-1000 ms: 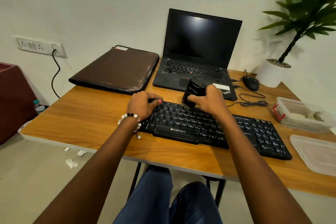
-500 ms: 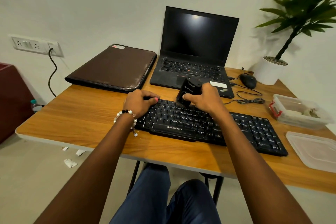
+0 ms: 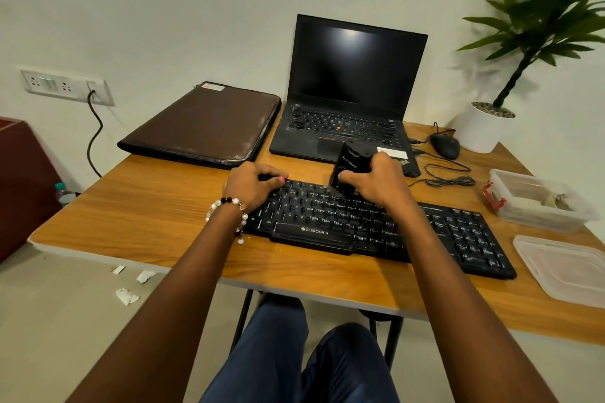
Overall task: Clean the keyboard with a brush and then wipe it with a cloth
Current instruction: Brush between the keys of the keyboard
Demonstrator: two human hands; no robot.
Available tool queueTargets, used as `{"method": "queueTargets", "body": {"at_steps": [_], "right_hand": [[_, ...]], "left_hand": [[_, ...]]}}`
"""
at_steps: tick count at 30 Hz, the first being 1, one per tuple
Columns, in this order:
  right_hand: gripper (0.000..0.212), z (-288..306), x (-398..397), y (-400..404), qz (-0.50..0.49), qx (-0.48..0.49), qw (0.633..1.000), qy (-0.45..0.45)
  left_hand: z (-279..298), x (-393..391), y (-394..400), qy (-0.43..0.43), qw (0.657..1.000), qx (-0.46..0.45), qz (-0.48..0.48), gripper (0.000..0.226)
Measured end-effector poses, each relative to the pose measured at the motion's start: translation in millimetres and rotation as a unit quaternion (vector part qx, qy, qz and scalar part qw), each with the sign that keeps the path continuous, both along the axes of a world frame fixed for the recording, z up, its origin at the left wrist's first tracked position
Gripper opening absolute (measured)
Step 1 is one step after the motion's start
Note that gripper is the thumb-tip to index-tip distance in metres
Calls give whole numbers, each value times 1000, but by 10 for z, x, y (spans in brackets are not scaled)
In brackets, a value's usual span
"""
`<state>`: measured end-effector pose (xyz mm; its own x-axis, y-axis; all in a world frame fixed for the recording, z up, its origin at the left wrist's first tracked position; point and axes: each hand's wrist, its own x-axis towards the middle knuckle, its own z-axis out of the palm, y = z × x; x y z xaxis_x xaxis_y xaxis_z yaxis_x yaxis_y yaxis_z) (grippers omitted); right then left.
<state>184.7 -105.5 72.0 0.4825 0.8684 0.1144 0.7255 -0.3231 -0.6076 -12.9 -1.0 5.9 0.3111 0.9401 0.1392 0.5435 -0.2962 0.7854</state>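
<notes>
Brushing underway, by the look of it; right hand [image 3: 376,181] wrapped around chunky black plastic brush [image 3: 349,164], bristles down on flat black plastic keyboard [image 3: 376,226] just beneath; left hand [image 3: 252,181] curled over its top-left corner (steadying); risk: keyboard sliding if left grip eases.

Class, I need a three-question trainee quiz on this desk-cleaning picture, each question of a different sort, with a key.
1. True or false: the right hand grips the brush upright on the Zebronics keyboard.
2. Which hand wears the bead bracelet? A) left hand B) right
3. Fill in: the lid lies ___ the clear container, off it.

Key: 1 true; 2 A; 3 beside.
</notes>
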Motion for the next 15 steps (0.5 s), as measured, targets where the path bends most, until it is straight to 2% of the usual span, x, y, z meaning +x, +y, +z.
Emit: {"method": "queueTargets", "body": {"at_steps": [2,4,8,10,15], "right_hand": [[38,43,-22,9,-5,-10,996,-87],[31,70,-97,30,15,10,993,-117],[35,33,-312,50,73,52,991,95],[36,-7,-351,43,87,43,992,81],[45,69,-171,-22,58,-26,998,-23]], "left_hand": [[0,2,2,1,1000,2,0,16],[0,1,2,2,1000,0,1,16],[-11,3,-3,-2,1000,-2,4,13],[-8,8,-6,-5,1000,0,6,13],[-8,6,6,-2,1000,-6,6,13]]}}
